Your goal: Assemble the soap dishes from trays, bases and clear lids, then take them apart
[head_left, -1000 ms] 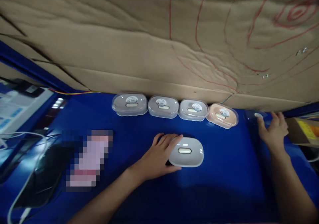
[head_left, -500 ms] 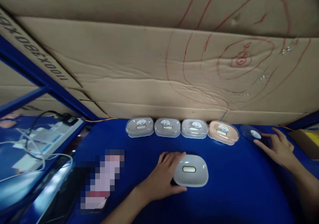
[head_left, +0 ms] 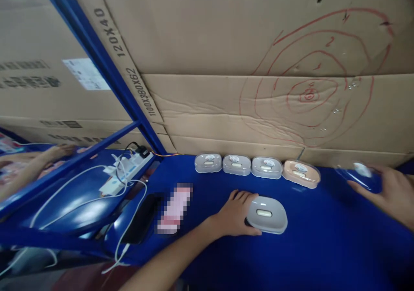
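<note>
My left hand grips the left end of a grey rounded case with a cream oval inset on top; the case sits on the blue tabletop. At the right, my right hand holds a clear plastic cover with a round white sticker, slightly blurred and raised off the table. Along the cardboard at the back stand several covered cases: grey ones such as the leftmost case, and a peach case at the right end of the row. Each has a clear cover with a round sticker.
A cardboard wall with red rings drawn on it closes off the back. To the left are a phone with a blurred-out pink screen, a dark phone-like slab, a white power strip with cables, and a blue frame post. Another person's hand shows beyond.
My right hand has lifted the clear cover off the table. My left hand still grips the grey case. The camera view has swung left, showing more of the neighbouring bench.
</note>
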`<state>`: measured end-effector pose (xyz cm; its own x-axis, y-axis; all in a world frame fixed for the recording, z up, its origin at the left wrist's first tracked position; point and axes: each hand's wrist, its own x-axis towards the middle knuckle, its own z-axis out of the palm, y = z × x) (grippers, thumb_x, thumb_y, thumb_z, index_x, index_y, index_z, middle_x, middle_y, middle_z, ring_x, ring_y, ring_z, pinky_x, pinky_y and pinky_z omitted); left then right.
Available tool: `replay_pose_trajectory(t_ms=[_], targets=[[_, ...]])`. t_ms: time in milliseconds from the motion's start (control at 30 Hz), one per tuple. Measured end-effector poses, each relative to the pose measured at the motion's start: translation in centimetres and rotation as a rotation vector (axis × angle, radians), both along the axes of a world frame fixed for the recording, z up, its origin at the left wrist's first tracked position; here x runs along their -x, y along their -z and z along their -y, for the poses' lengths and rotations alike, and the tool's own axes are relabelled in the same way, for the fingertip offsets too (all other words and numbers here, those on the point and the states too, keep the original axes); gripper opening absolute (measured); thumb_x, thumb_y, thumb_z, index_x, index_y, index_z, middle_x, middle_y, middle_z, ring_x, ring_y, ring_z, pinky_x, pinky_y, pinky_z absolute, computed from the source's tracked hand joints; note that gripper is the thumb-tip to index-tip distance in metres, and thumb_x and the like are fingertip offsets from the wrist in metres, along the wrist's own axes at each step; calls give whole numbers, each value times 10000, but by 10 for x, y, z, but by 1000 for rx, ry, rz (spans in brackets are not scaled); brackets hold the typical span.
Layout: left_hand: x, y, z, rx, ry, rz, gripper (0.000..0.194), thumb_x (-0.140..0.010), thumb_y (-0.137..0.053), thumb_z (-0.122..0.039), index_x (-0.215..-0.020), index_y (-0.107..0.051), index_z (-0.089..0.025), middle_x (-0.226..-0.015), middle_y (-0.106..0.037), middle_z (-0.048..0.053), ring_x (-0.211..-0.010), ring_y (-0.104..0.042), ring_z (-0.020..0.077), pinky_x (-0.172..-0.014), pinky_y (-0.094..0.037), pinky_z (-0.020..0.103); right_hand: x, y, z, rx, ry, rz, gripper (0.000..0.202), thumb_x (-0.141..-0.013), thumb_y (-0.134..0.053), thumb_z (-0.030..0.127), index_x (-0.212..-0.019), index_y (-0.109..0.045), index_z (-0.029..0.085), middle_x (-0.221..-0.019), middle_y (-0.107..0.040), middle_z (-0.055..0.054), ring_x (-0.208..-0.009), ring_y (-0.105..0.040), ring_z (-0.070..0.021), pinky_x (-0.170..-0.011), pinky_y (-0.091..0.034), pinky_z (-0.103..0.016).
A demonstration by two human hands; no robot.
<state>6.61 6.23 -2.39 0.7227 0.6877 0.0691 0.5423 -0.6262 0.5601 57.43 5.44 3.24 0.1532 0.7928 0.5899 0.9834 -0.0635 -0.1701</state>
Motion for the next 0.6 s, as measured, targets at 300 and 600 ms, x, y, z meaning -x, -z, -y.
replay_pose_trajectory(t_ms=[300, 600], targets=[[3, 9, 1, 31, -89, 87, 1507, -708, -1027, -631, -1786, -64, -205, -1720, -494, 257, -1613, -480, 434, -1335, -306, 700, 221, 42, 30, 15, -942, -64, 817, -914, -794, 492, -1640, -484, 279, -1629, -557, -194, -1471, -584, -417, -1144, -543, -616], [18, 13, 5, 72, -36, 142, 1512, -760, -1044, -499, -1801, 25, -255, -1755, -450, 247, -1647, -435, 421, -1351, -325, 677, 227, 65, 43, 100, -933, -123, 818, -941, -799, 461, -1674, -477, 292, -1663, -518, -187, -1493, -556, -413, -1168, -530, -613]])
